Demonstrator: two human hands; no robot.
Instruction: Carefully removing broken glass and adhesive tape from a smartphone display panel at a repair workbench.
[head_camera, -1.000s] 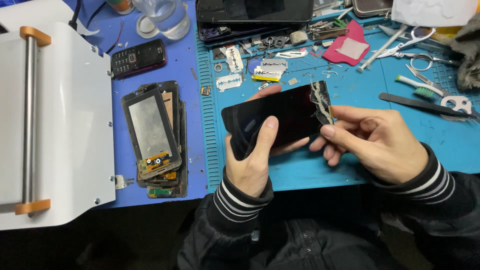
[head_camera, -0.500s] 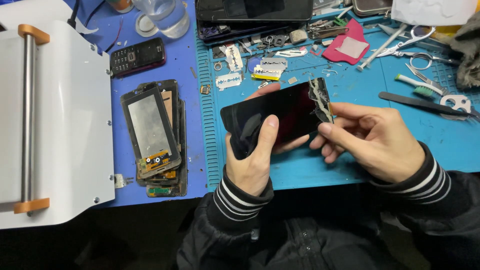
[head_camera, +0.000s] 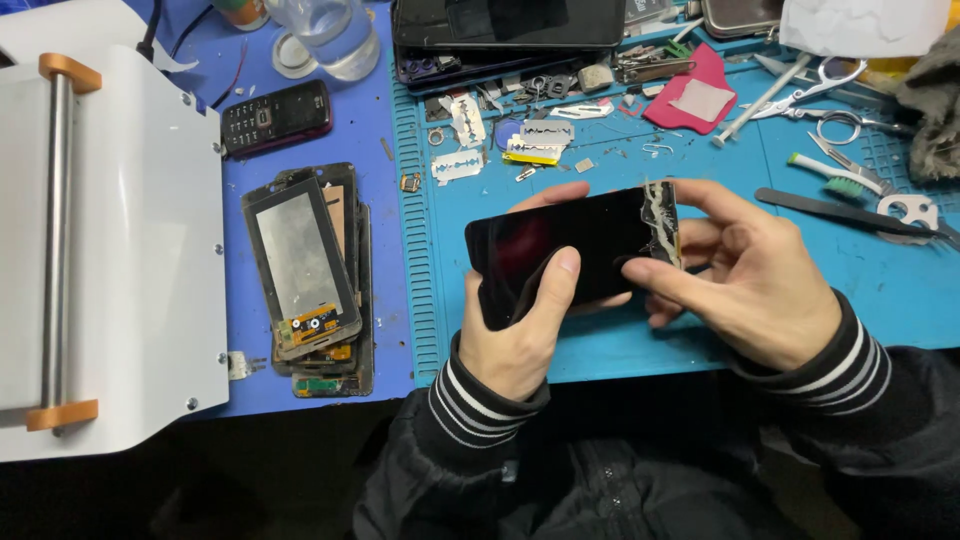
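A stack of phone screens (head_camera: 308, 275), keypad phone (head_camera: 275, 117), razor blades (head_camera: 457, 166), scissors (head_camera: 835, 100) and toothbrush (head_camera: 835, 177) lie around.

1. We have one view only, from a camera worn on the head, so no second view overlaps it.
2. It looks steeply down and forward over the blue mat (head_camera: 880, 300).
3. It sits close: the left hand (head_camera: 515, 335) and right hand (head_camera: 760, 275) fill the middle, with dark sleeves along the bottom edge.
4. The white machine (head_camera: 110, 250) is cut off at the left edge, and the scissors (head_camera: 835, 105) lie near the top right.
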